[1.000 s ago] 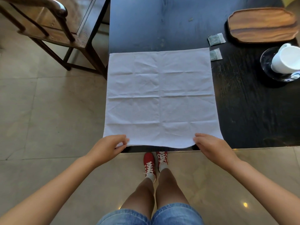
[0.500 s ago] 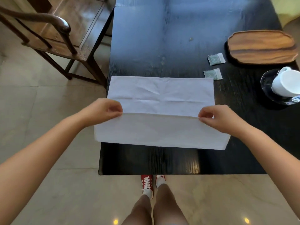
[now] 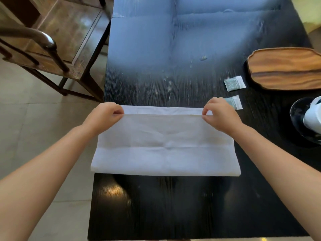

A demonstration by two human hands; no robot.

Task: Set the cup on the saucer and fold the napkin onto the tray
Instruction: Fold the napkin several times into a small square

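Observation:
A white napkin [image 3: 165,145] lies folded in half on the black table [image 3: 173,206], its loose edges at the far side. My left hand [image 3: 104,117] pinches the far left corner of the top layer. My right hand [image 3: 220,115] pinches the far right corner. A thin strip of the lower layer shows beyond the top edge. The white cup [image 3: 313,117] stands on the dark glass saucer [image 3: 298,115] at the right edge, partly cut off. The wooden tray [image 3: 284,68] lies empty at the far right.
Two small teal sachets [image 3: 234,83] lie between the napkin and the tray, one partly behind my right hand. A dark wooden chair [image 3: 52,40] stands left of the table. Tiled floor lies to the left.
Both hands carried the napkin's near edge up and away across the table, folding it in half; the top edge now almost meets the far edge. The view moved forward over the table.

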